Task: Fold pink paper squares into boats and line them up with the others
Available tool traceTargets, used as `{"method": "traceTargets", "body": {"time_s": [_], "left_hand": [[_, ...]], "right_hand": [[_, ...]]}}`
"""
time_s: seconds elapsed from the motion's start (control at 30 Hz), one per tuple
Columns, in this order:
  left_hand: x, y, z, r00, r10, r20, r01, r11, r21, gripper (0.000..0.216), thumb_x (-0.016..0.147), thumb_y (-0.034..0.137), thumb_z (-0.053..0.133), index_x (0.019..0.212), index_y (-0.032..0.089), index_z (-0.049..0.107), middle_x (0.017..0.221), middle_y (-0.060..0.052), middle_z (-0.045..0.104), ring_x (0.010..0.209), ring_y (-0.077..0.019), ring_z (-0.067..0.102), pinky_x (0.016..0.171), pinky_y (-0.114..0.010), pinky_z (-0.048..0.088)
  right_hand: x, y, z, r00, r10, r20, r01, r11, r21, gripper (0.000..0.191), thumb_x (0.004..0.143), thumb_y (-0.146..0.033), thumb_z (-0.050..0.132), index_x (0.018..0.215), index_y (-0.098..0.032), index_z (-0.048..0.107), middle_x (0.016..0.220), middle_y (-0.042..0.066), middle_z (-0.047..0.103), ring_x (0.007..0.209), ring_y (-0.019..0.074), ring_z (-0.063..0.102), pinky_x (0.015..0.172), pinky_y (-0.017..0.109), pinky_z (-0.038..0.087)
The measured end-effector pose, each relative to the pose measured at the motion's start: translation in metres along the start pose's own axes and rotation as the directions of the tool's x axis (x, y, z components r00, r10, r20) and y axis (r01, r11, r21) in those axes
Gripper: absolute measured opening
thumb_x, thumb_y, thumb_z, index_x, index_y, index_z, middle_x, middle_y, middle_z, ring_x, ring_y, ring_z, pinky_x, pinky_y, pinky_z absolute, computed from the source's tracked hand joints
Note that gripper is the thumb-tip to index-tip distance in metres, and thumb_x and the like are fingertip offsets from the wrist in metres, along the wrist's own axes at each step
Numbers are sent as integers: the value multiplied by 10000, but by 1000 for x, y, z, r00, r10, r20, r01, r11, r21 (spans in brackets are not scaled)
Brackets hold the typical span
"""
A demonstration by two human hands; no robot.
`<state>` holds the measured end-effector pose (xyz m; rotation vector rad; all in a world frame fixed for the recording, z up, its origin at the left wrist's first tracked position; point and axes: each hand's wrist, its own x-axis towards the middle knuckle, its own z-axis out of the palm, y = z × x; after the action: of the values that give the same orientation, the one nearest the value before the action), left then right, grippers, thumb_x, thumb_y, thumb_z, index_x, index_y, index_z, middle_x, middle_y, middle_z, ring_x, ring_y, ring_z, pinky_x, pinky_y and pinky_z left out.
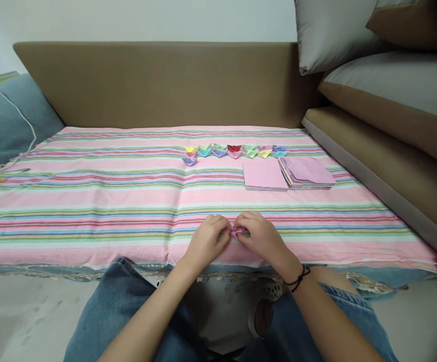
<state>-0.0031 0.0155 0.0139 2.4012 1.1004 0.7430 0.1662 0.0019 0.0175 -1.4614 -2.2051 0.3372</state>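
Both of my hands meet over the near edge of a striped pink cloth [90, 201]. My left hand [207, 240] and my right hand [260, 237] pinch a small pink folded paper piece [237, 231] between their fingertips. A black cord circles my right wrist. Farther back lies a row of several small folded paper boats [234, 151] in mixed colours. To the right of the middle sit two stacks of pink square paper [264, 176], the right stack [309, 171] fanned out.
A brown padded backrest [166, 83] runs behind the cloth. Grey and brown cushions [388, 85] pile up at the right. A blue cushion [3, 120] and a white cable [22, 118] lie at the left. My knees in jeans are below.
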Motion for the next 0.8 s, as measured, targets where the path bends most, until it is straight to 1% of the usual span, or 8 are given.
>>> {"method": "traceTargets", "body": {"time_s": [0.1, 0.27, 0.4, 0.6, 0.73, 0.8], "left_hand": [[-1, -1, -3, 1000, 5, 6, -6, 1000, 15, 133, 816, 105, 467, 763, 187, 556, 802, -30, 612, 798, -179, 533, 732, -307, 425], [-2, -1, -5, 999, 33, 15, -34, 999, 20, 138, 823, 118, 467, 767, 188, 572, 814, -35, 625, 802, -179, 534, 736, -312, 433], [-2, -1, -4, 998, 55, 26, -56, 998, 22, 126, 828, 128, 474, 790, 189, 578, 851, -42, 637, 837, -186, 538, 760, -320, 442], [-2, -2, -4, 998, 47, 41, -48, 998, 28, 111, 827, 127, 481, 785, 186, 565, 862, -42, 633, 841, -186, 541, 770, -319, 447], [-4, -7, 1, 997, 53, 53, -53, 999, 5, 106, 780, 119, 538, 841, 197, 576, 969, -56, 611, 910, -194, 549, 797, -325, 455], [-5, -10, 4, 998, 38, 44, -39, 999, 20, 115, 771, 124, 560, 858, 199, 574, 1001, -60, 596, 925, -199, 545, 798, -332, 454]], "right_hand": [[-2, 3, -1, 1000, 13, -4, -12, 998, 57, 112, 766, -100, 606, 786, -191, 669, 817, 35, 637, 842, 190, 549, 739, 298, 434], [-1, 5, 5, 999, -18, -42, 22, 994, 106, 134, 764, -88, 598, 783, -200, 669, 825, 27, 643, 837, 183, 553, 750, 301, 434], [1, 4, 10, 997, -31, -67, 35, 998, 54, 129, 756, -70, 583, 725, -188, 627, 812, 31, 637, 833, 188, 546, 752, 307, 435], [5, 1, 15, 996, -66, -55, 63, 997, -52, 131, 766, -78, 569, 690, -182, 595, 836, 51, 623, 858, 203, 528, 746, 314, 432], [5, -1, 15, 997, -56, -50, 53, 996, -65, 136, 775, -76, 555, 697, -182, 590, 828, 50, 608, 846, 196, 528, 734, 306, 430], [5, 0, 13, 997, -57, -46, 56, 998, -32, 122, 781, -80, 558, 716, -177, 593, 827, 49, 603, 840, 190, 534, 738, 301, 435]]}}
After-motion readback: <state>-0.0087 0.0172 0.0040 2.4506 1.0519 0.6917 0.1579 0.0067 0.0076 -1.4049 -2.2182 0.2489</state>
